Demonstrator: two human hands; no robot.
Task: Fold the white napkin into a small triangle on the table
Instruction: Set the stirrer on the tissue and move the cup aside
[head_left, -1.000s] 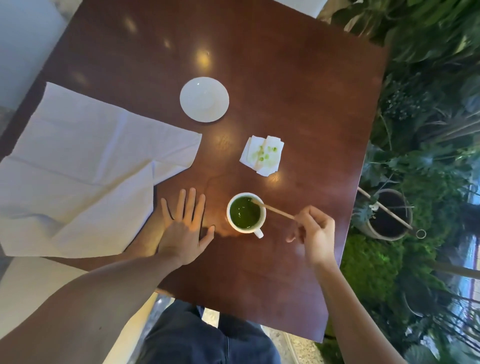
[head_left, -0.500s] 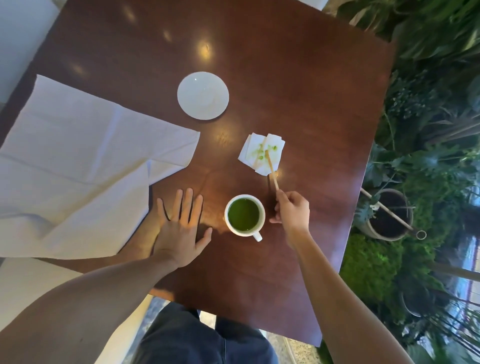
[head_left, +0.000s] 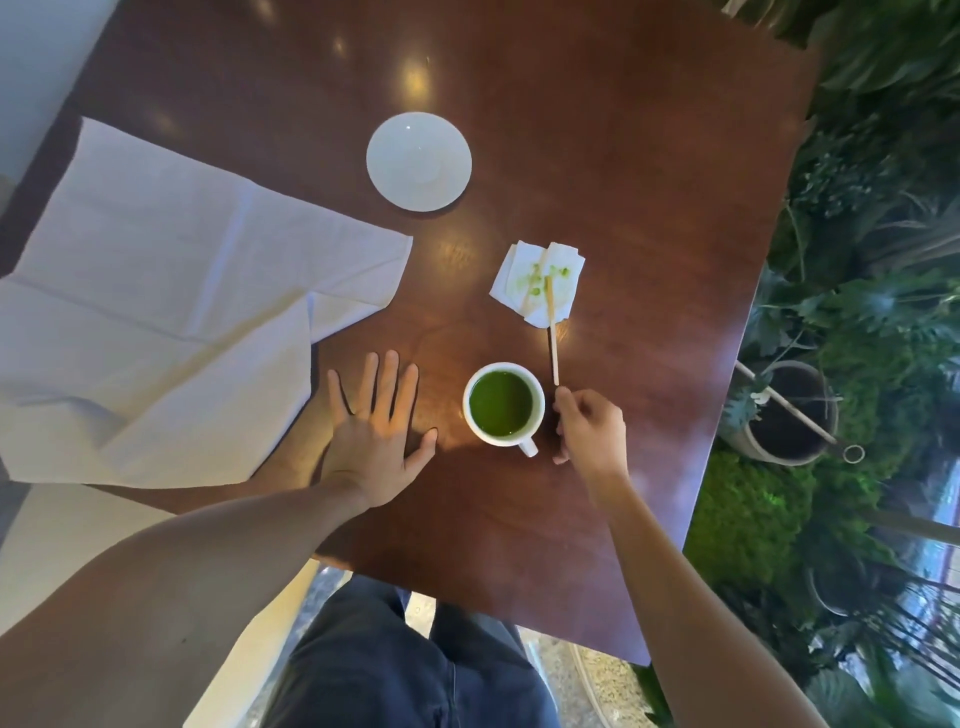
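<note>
The large white napkin (head_left: 171, 322) lies spread and creased on the left part of the dark wooden table (head_left: 649, 182), with one flap folded over and its near edge hanging past the table edge. My left hand (head_left: 376, 436) rests flat on the table, palm down and fingers apart, just right of the napkin and not touching it. My right hand (head_left: 587, 428) is to the right of a white cup, fingertips pinched on the near end of a thin wooden stick (head_left: 551, 332). The stick's far tip rests on a small green-stained tissue (head_left: 537, 283).
A white cup of green liquid (head_left: 503, 404) stands between my hands. A round white saucer (head_left: 418, 162) sits farther back at the centre. Green plants and a pot (head_left: 789, 410) crowd the table's right edge. My dark-trousered legs show below the near edge.
My right hand lifted the stick out of the cup, swung it away from me and laid its tip on the stained tissue. My left hand stayed flat.
</note>
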